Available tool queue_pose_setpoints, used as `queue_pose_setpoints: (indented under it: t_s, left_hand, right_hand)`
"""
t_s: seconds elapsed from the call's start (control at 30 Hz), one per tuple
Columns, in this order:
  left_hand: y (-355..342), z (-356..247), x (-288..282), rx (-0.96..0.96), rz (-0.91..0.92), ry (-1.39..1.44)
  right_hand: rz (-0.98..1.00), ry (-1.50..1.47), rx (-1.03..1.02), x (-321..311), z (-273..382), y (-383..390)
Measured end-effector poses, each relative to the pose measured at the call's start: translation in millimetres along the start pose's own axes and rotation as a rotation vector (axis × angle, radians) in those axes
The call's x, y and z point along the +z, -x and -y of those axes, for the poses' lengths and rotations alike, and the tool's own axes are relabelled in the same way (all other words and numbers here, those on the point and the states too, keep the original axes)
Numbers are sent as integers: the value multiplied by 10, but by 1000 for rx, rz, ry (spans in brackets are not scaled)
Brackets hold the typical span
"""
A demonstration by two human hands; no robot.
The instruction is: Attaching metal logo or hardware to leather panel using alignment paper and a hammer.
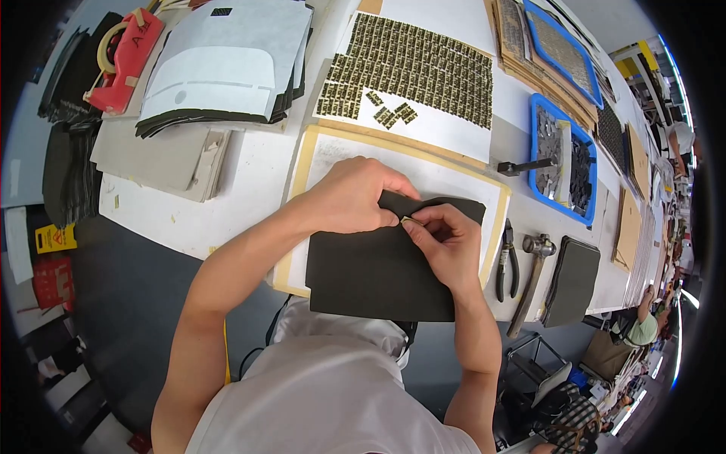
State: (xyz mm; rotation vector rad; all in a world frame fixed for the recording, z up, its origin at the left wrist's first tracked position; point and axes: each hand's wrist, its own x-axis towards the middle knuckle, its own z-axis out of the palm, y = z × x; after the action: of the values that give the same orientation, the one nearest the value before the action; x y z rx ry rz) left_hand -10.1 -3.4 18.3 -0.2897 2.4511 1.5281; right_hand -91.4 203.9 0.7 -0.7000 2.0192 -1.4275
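A black sheet (378,276), of leather or similar material, lies on the white board in front of me, its far edge bent up in the middle. My left hand (355,195) is closed on that raised edge, thumb on the near side and fingers behind. Close beside it, my right hand (451,240) pinches a tiny yellowish piece (407,221) between thumb and forefinger, against the sheet's edge. What exactly the piece is, I cannot make out. Beyond the board, rows of small black-and-gold tags (412,64) cover a white sheet, with several loose ones in front.
Right of the board lie pliers (507,261), a hammer (535,265) and a stack of black pieces (572,280). A blue tray (535,163) holds small dark parts, with a black tool (522,166) beside it. At the left are stacked sheets (219,76) and a red tape dispenser (128,64).
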Motion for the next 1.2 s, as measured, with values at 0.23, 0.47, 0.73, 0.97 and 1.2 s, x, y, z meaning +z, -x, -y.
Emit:
queue_pose_setpoints:
  t_s: [0.23, 0.47, 0.73, 0.97, 1.2]
  left_hand:
    - [-2, -35, -8, -30, 15, 20]
    - [18, 36, 38, 65, -27, 47]
    - [10, 63, 72, 139, -30, 79]
    - [12, 112, -133, 145, 28, 207]
    - [73, -18, -318, 42, 101, 364]
  right_hand:
    - [4, 14, 14, -12, 27, -6]
    - [-51, 52, -66, 1, 2, -14]
    - [-66, 48, -42, -30, 10, -15]
    - [-593, -12, -185, -440, -89, 28]
    - [-514, 0, -238, -571, -112, 25]
